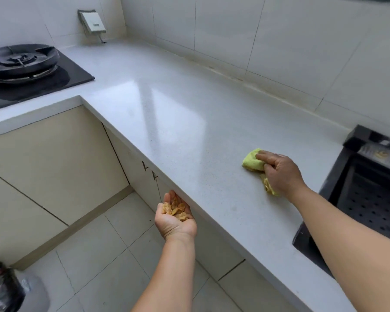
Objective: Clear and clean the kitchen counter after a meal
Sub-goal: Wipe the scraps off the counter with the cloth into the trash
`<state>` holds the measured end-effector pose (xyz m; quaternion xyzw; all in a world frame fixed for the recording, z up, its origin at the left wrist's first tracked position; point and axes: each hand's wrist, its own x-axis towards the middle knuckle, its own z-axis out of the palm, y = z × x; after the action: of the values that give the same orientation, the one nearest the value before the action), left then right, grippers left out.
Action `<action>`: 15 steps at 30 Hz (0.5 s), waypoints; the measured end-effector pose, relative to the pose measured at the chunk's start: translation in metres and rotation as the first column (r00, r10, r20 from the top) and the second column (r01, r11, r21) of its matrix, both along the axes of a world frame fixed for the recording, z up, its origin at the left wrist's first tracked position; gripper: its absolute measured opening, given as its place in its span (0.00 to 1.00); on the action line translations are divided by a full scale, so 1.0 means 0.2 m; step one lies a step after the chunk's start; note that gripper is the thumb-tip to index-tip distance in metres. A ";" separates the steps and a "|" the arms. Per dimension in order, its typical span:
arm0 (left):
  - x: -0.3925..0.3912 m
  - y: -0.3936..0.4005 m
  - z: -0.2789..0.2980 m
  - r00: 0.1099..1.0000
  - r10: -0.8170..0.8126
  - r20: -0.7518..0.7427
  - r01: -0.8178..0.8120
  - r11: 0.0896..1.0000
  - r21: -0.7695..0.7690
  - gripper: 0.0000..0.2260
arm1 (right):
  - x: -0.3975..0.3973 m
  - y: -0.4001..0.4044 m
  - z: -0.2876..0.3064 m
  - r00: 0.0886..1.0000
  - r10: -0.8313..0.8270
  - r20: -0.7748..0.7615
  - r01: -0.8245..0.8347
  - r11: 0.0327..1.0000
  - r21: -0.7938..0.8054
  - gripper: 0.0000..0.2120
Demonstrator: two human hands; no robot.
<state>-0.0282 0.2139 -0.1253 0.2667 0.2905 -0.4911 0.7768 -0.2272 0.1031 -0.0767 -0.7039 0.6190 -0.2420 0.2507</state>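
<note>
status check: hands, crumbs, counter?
Left hand cupped below counter edge, holding food scraps. Right hand pressing yellow cloth on counter. Nothing in the way.

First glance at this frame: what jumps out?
The right hand presses a yellow-green cloth onto the pale counter, just left of the black sink. The left hand is cupped palm-up at the counter's front edge, holding a pile of tan food scraps. A black gas hob sits at far left.
</note>
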 end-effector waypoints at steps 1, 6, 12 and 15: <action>-0.02 0.02 0.01 1.000 -0.010 0.002 0.010 1.000 0.001 0.13 | -0.02 0.03 0.00 0.999 0.016 -0.040 -0.016 1.000 -0.008 0.19; -0.11 0.08 0.03 0.998 -0.057 0.023 0.057 0.998 -0.003 0.12 | -0.02 0.25 -0.05 0.995 0.057 -0.086 -0.056 0.998 0.004 0.20; -0.15 0.10 0.05 0.996 -0.076 0.048 0.076 0.997 -0.015 0.12 | 0.29 0.49 -0.07 0.984 0.175 -0.031 -0.176 0.984 -0.005 0.19; -0.16 0.11 0.05 0.995 -0.089 0.047 0.091 0.995 -0.046 0.13 | 0.47 0.57 -0.07 0.974 0.223 0.037 -0.221 0.975 -0.030 0.18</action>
<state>-0.0592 0.2349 -0.1160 0.2718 0.2490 -0.5265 0.7661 -0.1329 0.2171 -0.0907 -0.7668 0.5282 -0.2345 0.2793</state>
